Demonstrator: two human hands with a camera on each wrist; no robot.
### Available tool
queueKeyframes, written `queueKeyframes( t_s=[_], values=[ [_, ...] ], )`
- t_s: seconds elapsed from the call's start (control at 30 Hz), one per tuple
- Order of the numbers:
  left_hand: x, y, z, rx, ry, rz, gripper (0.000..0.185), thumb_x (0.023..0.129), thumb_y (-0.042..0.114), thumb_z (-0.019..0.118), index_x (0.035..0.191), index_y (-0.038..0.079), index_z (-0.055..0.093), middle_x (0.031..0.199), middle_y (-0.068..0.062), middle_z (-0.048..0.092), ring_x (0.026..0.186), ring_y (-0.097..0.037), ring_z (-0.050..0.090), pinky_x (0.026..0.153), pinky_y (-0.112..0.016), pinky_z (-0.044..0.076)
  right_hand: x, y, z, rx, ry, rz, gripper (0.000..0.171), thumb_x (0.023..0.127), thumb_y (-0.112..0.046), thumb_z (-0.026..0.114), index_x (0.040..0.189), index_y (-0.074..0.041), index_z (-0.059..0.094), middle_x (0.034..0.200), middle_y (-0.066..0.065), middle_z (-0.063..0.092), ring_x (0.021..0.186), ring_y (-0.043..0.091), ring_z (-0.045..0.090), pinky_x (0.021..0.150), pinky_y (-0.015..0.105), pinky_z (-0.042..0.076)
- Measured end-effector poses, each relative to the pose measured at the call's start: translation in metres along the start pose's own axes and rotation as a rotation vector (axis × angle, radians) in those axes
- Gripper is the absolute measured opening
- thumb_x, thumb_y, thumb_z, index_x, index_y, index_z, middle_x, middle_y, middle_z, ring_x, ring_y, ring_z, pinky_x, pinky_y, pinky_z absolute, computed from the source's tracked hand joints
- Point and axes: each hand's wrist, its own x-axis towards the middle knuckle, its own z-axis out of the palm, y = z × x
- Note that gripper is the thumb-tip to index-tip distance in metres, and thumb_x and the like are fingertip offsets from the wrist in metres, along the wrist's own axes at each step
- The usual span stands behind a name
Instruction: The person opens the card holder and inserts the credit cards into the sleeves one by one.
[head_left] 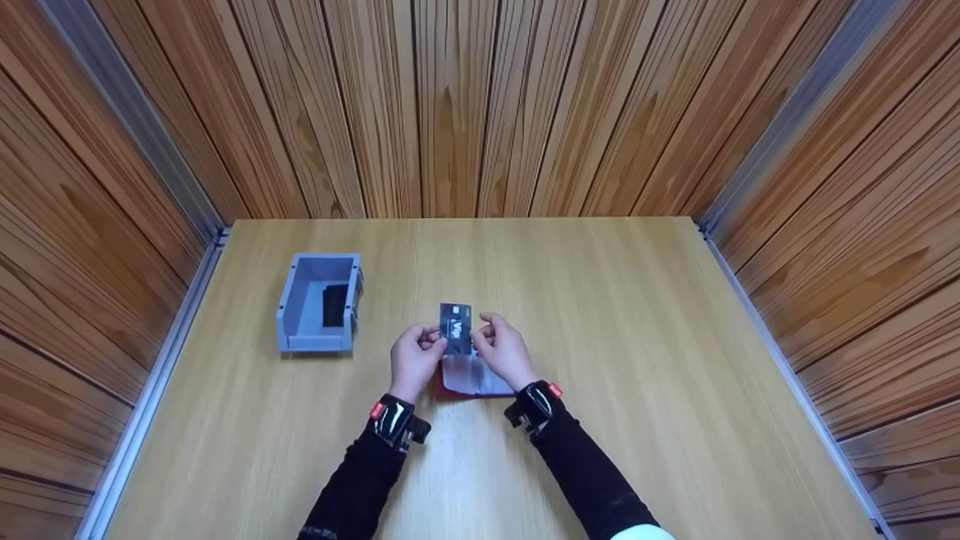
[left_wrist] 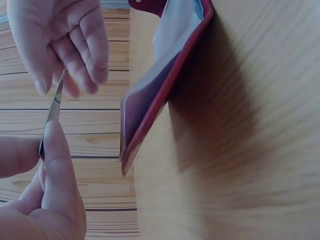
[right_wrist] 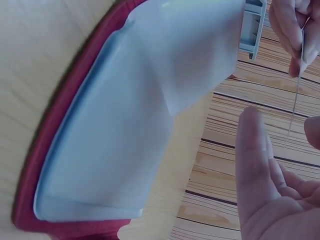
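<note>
A dark bank card (head_left: 456,328) is held upright over the table between both hands. My left hand (head_left: 433,342) pinches its left edge and my right hand (head_left: 487,328) pinches its right edge. In the left wrist view the card (left_wrist: 54,107) shows edge-on, with my left thumb (left_wrist: 56,160) against it and the right hand's fingers (left_wrist: 75,55) on its upper end. Under the hands an open red wallet (head_left: 469,381) lies on the table. Its pale blue lining (right_wrist: 130,125) fills the right wrist view, where the card (right_wrist: 297,85) is a thin line.
A grey plastic bin (head_left: 291,300) stands on the table to the left, with a black flat item (head_left: 334,305) leaning inside it. Its corner (right_wrist: 252,25) shows in the right wrist view. Wooden walls with metal rails enclose the light wooden table (head_left: 637,337).
</note>
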Motion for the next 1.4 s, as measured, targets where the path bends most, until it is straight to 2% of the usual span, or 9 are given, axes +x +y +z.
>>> queueKeyframes(
  t_s=[0.1, 0.43, 0.67, 1.0, 1.23, 1.4],
  values=[
    [-0.001, 0.0, 0.003, 0.0, 0.004, 0.017, 0.023, 0.084, -0.003, 0.071, 0.107, -0.004, 0.069, 0.089, -0.008, 0.063, 0.083, -0.022, 0.059, 0.076, -0.031, 0.054, 0.0, 0.001, 0.001, 0.027, -0.005, 0.018, 0.04, 0.096, -0.009, 0.062, 0.129, 0.012, 0.051, 0.086, 0.011, 0.067, 0.071, 0.022, 0.067, 0.062, 0.028, 0.056],
    [-0.007, -0.004, 0.009, 0.003, -0.027, 0.061, 0.023, 0.082, -0.004, 0.073, 0.105, -0.006, 0.068, 0.087, -0.008, 0.063, 0.08, -0.02, 0.061, 0.075, -0.031, 0.054, -0.001, 0.003, 0.002, -0.016, 0.041, 0.022, 0.036, 0.093, -0.007, 0.066, 0.124, 0.008, 0.057, 0.083, 0.008, 0.065, 0.072, 0.018, 0.064, 0.064, 0.03, 0.054],
    [-0.009, -0.004, 0.013, -0.008, -0.04, 0.06, 0.025, 0.081, -0.005, 0.073, 0.106, -0.008, 0.067, 0.087, -0.008, 0.063, 0.079, -0.019, 0.061, 0.07, -0.028, 0.055, -0.002, 0.001, 0.0, -0.011, 0.053, 0.024, 0.035, 0.091, -0.006, 0.068, 0.122, 0.007, 0.058, 0.084, 0.008, 0.064, 0.074, 0.018, 0.062, 0.067, 0.031, 0.054],
    [-0.013, -0.001, 0.014, 0.025, -0.056, 0.06, 0.024, 0.081, -0.003, 0.073, 0.104, -0.006, 0.067, 0.087, -0.007, 0.063, 0.08, -0.02, 0.06, 0.075, -0.032, 0.053, -0.003, 0.0, -0.002, 0.03, 0.083, 0.058, 0.035, 0.089, -0.003, 0.069, 0.121, 0.007, 0.06, 0.083, 0.007, 0.062, 0.073, 0.017, 0.059, 0.068, 0.031, 0.052],
    [-0.013, 0.001, 0.013, 0.008, -0.081, 0.063, 0.023, 0.082, -0.002, 0.073, 0.103, -0.007, 0.067, 0.086, -0.007, 0.062, 0.078, -0.019, 0.061, 0.068, -0.029, 0.056, -0.003, -0.001, -0.005, 0.082, 0.075, 0.073, 0.034, 0.089, -0.001, 0.068, 0.121, 0.009, 0.06, 0.083, 0.007, 0.063, 0.073, 0.015, 0.059, 0.065, 0.027, 0.051],
    [-0.01, -0.001, 0.01, 0.062, -0.048, 0.129, 0.022, 0.084, 0.003, 0.072, 0.104, -0.006, 0.069, 0.086, -0.007, 0.064, 0.078, -0.018, 0.06, 0.069, -0.029, 0.053, -0.001, 0.001, -0.011, 0.107, 0.076, 0.075, 0.033, 0.09, 0.0, 0.067, 0.121, 0.01, 0.059, 0.085, 0.008, 0.064, 0.072, 0.014, 0.059, 0.062, 0.024, 0.05]
  ],
)
